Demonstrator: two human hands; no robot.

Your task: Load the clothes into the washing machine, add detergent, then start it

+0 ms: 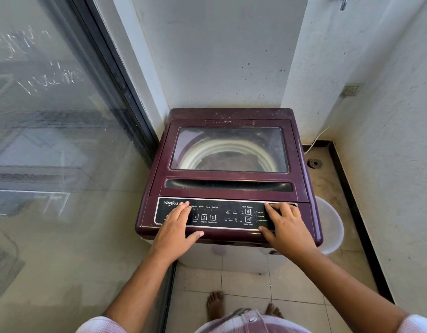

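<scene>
Left hand (176,222) and right hand (285,224) rest loosely spread, holding nothing, on the washing machine's (231,114) control panel (231,213). Lid (229,179) looks shut; its handle slot (228,185) runs left-right just beyond both, so either hand could reach it.

Washing machine (228,186): glossy maroon plastic, dusty clear lid window (229,150). Wall (222,49): rough matt plaster.

A white tub (332,224) sits on the tiled floor (243,280) near a round drain (314,163).
</scene>
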